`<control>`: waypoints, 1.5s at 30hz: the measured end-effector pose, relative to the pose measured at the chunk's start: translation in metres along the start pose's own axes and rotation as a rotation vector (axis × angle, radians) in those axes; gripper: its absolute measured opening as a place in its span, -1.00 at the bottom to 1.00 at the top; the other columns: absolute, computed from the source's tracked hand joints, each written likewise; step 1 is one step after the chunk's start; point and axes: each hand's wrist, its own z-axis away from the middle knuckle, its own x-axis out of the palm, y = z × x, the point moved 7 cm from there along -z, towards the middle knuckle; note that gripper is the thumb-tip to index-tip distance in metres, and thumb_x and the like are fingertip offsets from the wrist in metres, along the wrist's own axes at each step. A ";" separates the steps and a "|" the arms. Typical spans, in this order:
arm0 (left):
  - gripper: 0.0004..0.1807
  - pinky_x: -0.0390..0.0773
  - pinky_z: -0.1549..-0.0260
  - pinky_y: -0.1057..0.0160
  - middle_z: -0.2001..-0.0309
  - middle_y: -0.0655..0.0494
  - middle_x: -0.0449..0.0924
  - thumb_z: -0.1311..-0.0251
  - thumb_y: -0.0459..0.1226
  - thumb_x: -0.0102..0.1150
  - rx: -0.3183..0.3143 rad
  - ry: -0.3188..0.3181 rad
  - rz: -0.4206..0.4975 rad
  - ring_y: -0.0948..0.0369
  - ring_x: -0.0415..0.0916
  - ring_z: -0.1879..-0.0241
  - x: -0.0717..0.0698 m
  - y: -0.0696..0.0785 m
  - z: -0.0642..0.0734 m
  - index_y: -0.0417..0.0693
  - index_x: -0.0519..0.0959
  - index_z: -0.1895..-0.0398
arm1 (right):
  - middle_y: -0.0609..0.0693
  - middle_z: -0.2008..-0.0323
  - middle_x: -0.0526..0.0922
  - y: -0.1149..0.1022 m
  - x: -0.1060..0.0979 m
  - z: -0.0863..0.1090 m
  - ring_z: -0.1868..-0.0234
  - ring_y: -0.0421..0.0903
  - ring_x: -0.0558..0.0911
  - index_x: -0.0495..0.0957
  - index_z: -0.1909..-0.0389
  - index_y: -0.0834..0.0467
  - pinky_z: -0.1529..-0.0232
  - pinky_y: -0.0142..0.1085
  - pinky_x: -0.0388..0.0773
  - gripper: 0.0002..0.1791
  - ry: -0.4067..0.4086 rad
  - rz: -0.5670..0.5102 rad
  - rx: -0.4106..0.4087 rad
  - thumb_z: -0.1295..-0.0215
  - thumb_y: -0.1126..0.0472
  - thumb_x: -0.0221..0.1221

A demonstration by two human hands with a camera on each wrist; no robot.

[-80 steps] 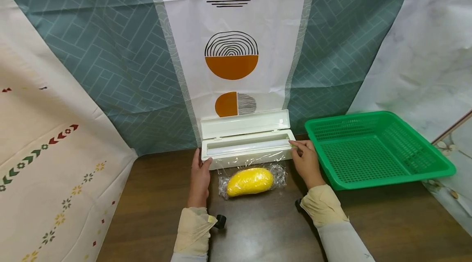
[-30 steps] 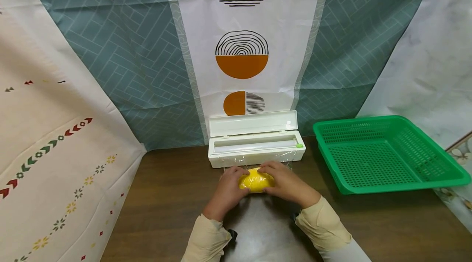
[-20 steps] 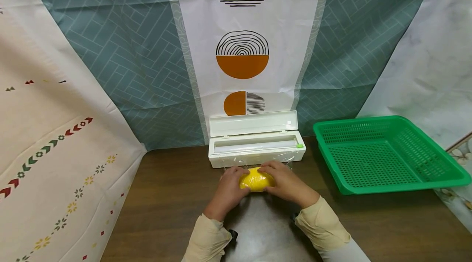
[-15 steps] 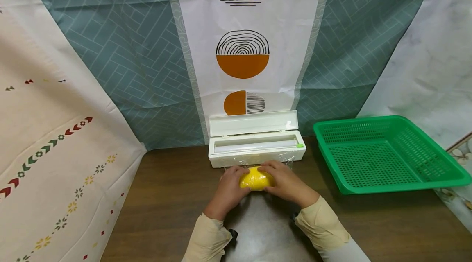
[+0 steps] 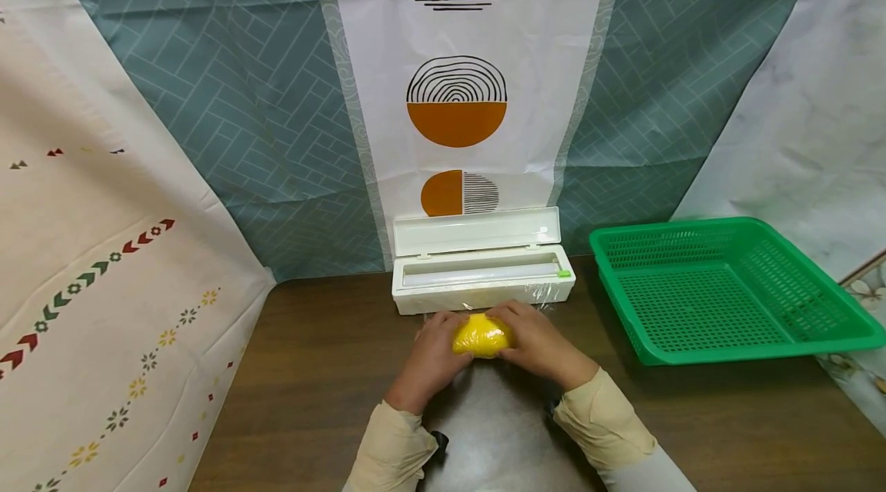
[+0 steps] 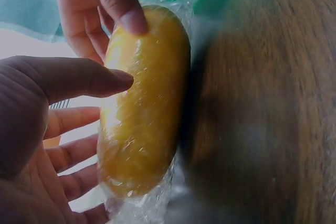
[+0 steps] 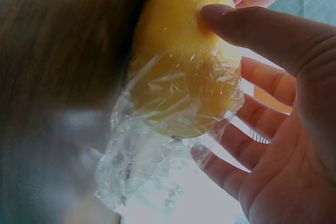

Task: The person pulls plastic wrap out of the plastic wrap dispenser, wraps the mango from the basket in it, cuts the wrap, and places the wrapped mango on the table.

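Note:
Between my two hands is a yellow, mango-shaped fruit (image 5: pixel 482 336), wrapped in clear cling film. My left hand (image 5: pixel 432 354) grips its left part, thumb on the near side and fingers round the far side. On the right part, my right hand (image 5: pixel 540 344) holds it the same way. Crumpled cling film (image 7: pixel 152 166) sticks out past the fruit's end in the right wrist view. Just behind the hands stands a white cling film dispenser (image 5: pixel 477 298), lid (image 5: pixel 477 231) raised. Inside lies the film roll (image 5: pixel 477 274), with a green slide cutter (image 5: pixel 564 274) at the right end.
A green plastic basket (image 5: pixel 744 356) stands to the right, close to the dispenser. The brown wooden table (image 5: pixel 311 369) runs back to a patterned curtain (image 5: pixel 277 131). Pale cloths hang at the left and right sides.
Earlier, my left hand held the dispenser and my right hand was at its cutter. Both hands then came to the wrapped fruit. Over the last second they have barely shifted.

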 end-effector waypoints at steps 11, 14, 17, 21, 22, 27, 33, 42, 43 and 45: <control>-0.38 0.32 0.08 -0.09 -0.10 -0.13 0.55 -0.01 -0.33 0.55 0.003 -0.012 -0.010 -0.04 0.52 0.00 0.000 0.003 0.002 -0.15 0.59 -0.21 | 0.08 0.03 0.68 0.002 -0.004 0.001 0.06 0.04 0.60 0.59 -0.09 0.25 -0.05 0.01 0.53 -0.48 -0.077 -0.064 0.055 -0.11 0.22 0.50; -0.40 0.33 0.07 -0.12 -0.10 -0.13 0.55 -0.01 -0.33 0.55 0.006 -0.026 -0.014 -0.05 0.52 -0.02 0.001 0.003 0.002 -0.15 0.60 -0.19 | 0.05 0.04 0.68 0.003 -0.005 0.003 0.07 0.00 0.59 0.59 -0.10 0.24 -0.04 -0.02 0.53 -0.50 -0.097 -0.089 0.070 -0.14 0.22 0.48; -0.40 0.33 0.05 -0.14 -0.11 -0.13 0.55 -0.01 -0.33 0.56 0.003 -0.040 -0.020 -0.06 0.51 -0.05 0.001 0.004 0.002 -0.14 0.61 -0.18 | 0.05 0.03 0.67 0.004 -0.005 0.003 0.07 -0.02 0.59 0.59 -0.11 0.24 -0.04 -0.02 0.53 -0.51 -0.111 -0.117 0.081 -0.18 0.22 0.47; -0.39 0.34 0.04 -0.14 -0.11 -0.12 0.56 0.00 -0.32 0.56 0.003 -0.052 -0.030 -0.06 0.51 -0.07 0.002 0.003 0.002 -0.12 0.61 -0.19 | 0.07 -0.01 0.68 0.005 -0.006 0.004 0.03 0.00 0.60 0.60 -0.13 0.25 -0.07 -0.01 0.54 -0.52 -0.121 -0.147 0.080 -0.20 0.23 0.44; -0.39 0.34 0.04 -0.14 -0.11 -0.12 0.56 0.01 -0.32 0.57 0.006 -0.052 -0.034 -0.06 0.51 -0.07 0.002 0.004 0.002 -0.11 0.61 -0.19 | 0.07 -0.02 0.68 0.004 -0.006 0.005 0.02 0.01 0.61 0.60 -0.13 0.25 -0.08 0.00 0.54 -0.52 -0.122 -0.153 0.078 -0.21 0.23 0.44; -0.38 0.35 0.06 -0.13 -0.09 -0.10 0.57 0.02 -0.29 0.58 0.011 -0.059 -0.048 -0.04 0.53 -0.06 0.003 0.004 0.002 -0.10 0.61 -0.18 | 0.08 -0.03 0.68 0.004 -0.008 0.006 0.01 0.02 0.62 0.58 -0.10 0.22 -0.09 0.00 0.54 -0.56 -0.127 -0.205 0.064 -0.23 0.23 0.42; -0.36 0.34 0.08 -0.11 -0.07 -0.06 0.58 0.03 -0.25 0.59 0.006 -0.076 -0.047 -0.03 0.52 -0.04 0.004 0.004 0.003 -0.10 0.62 -0.20 | 0.05 0.02 0.69 0.007 -0.008 0.007 0.08 -0.03 0.62 0.56 -0.08 0.18 -0.02 -0.05 0.55 -0.61 -0.145 -0.246 0.061 -0.28 0.18 0.39; -0.42 0.34 0.10 -0.06 -0.03 -0.02 0.60 0.02 -0.22 0.54 -0.001 -0.098 -0.048 0.01 0.52 -0.02 0.005 0.005 0.003 -0.07 0.64 -0.16 | 0.02 0.00 0.65 0.005 -0.009 0.008 0.07 -0.07 0.60 0.57 -0.09 0.15 -0.03 -0.07 0.56 -0.62 -0.179 -0.232 0.102 -0.28 0.18 0.38; -0.42 0.34 0.10 -0.06 -0.04 -0.02 0.60 0.02 -0.22 0.54 -0.001 -0.101 -0.050 0.01 0.52 -0.02 0.005 0.005 0.003 -0.07 0.64 -0.15 | 0.02 0.00 0.63 0.005 -0.009 0.008 0.08 -0.07 0.59 0.57 -0.09 0.15 -0.02 -0.08 0.57 -0.61 -0.183 -0.230 0.110 -0.28 0.18 0.38; -0.43 0.35 0.09 -0.07 -0.05 -0.01 0.61 0.02 -0.20 0.52 -0.001 -0.106 -0.053 0.02 0.53 -0.02 0.005 0.005 0.004 -0.06 0.64 -0.15 | 0.01 0.01 0.59 0.006 -0.009 0.009 0.10 -0.08 0.58 0.57 -0.08 0.15 0.01 -0.10 0.57 -0.61 -0.187 -0.229 0.122 -0.27 0.17 0.38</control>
